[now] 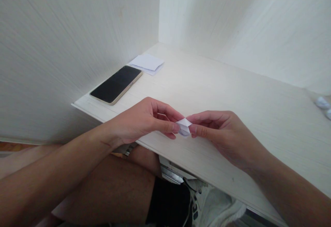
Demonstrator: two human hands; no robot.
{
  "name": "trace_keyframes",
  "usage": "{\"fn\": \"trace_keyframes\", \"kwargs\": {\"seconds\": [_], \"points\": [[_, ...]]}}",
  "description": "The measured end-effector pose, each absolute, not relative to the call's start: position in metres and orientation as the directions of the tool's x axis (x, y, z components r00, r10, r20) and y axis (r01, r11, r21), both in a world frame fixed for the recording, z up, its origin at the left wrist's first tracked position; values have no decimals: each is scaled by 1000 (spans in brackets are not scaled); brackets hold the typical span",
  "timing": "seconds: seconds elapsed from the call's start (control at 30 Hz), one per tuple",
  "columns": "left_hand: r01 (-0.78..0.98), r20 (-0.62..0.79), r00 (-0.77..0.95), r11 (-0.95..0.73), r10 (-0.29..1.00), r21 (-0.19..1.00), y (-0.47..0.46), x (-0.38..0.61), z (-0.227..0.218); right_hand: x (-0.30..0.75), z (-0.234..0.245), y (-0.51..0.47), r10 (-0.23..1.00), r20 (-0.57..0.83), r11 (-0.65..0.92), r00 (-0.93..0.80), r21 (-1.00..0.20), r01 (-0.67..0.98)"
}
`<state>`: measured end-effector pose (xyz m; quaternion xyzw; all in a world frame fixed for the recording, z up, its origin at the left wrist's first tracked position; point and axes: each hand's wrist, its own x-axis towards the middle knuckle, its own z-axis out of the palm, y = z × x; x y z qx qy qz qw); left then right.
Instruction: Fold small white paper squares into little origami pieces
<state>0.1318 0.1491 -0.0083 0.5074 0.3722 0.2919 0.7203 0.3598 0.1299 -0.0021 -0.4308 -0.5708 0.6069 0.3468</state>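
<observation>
A small piece of folded white paper (184, 127) is held between both hands, just above the front part of the white tabletop (196, 85). My left hand (152, 120) pinches its left side between thumb and fingers. On the right side, the thumb and fingertips of my right hand (217, 127) grip it too. Creases and a pointed top corner show on the paper; the parts under the fingertips are hidden.
A smartphone (116, 84) with a dark screen lies at the left, near the side wall. Behind it rest folded white sheets (147, 63). Small crumpled-looking white pieces (322, 103) sit at the far right edge. My legs are below the table's front edge.
</observation>
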Motion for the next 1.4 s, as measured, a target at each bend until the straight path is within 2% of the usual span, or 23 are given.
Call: {"fn": "trace_keyframes", "kwargs": {"seconds": [0.13,0.27,0.43,0.7,0.9,1.17,1.4], "points": [[12,-229,503,259,833,966,146,134,-8,358,2,129,924,-114,-78,-365,-990,114],[90,-277,452,265,848,960,142,138,-4,351,6,125,949,-112,-59,-293,-981,183],[91,-274,371,259,887,962,139,145,-2,346,6,120,977,-39,8,-210,-976,217],[144,-196,288,160,937,977,136,152,-4,345,4,114,980,92,158,-179,-900,405],[173,-104,196,71,975,982,134,159,-3,343,0,114,979,191,196,-66,-822,535],[290,9,75,-30,997,957,133,168,-8,342,0,114,956,294,241,-21,-739,629],[276,100,18,-101,995,956,133,176,-10,339,2,113,923,385,280,-3,-667,691]]}}
